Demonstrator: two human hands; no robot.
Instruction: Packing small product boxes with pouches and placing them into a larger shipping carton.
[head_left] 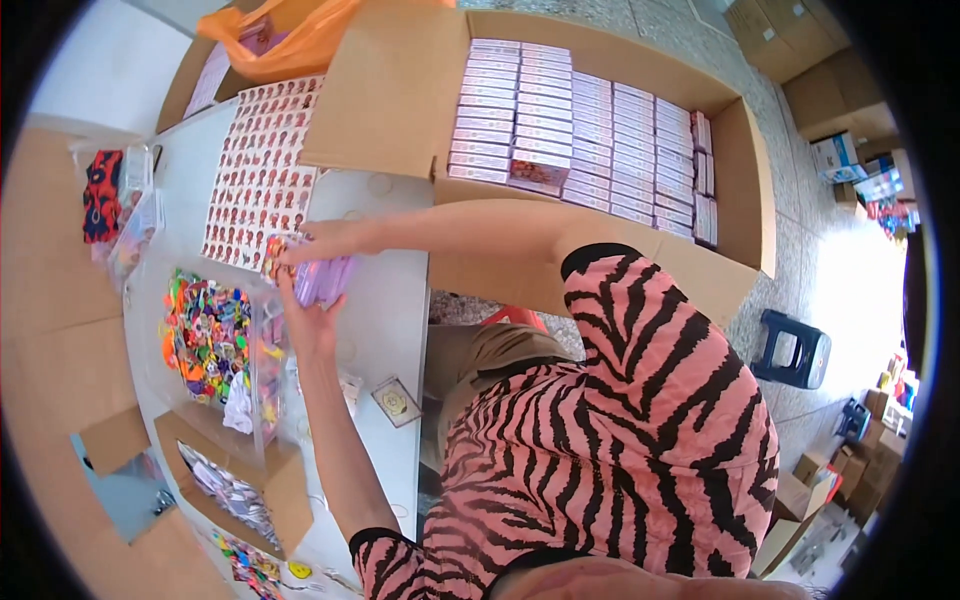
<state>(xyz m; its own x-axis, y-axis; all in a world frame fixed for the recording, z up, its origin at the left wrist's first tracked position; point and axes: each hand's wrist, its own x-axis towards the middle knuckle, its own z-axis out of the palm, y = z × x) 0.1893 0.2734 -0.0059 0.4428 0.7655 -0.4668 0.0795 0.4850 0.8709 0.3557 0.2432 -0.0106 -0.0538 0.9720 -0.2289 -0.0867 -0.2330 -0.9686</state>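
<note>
Both my hands meet over the white table, around a small light-purple box (325, 282) with a colourful printed panel at one end. My left hand (315, 318) supports it from the near side, its fingers spread along the edges. From above, my right hand (330, 240) grips the printed end, and its fingertips partly cover that panel. Just beyond the hands lies a white sheet (262, 150) printed with rows of small reddish figures. Beside my left hand stands a clear plastic bin (262, 370) full of small multicoloured toys.
A large open carton (750, 180) holds stacked printed boxes (545, 110) on the right. A smaller carton (290, 490) with pale packets and a dark square card (397, 401) sit on the table (385, 330). An orange bag (290, 45) lies far off; a dark stool (793, 348) stands on the floor.
</note>
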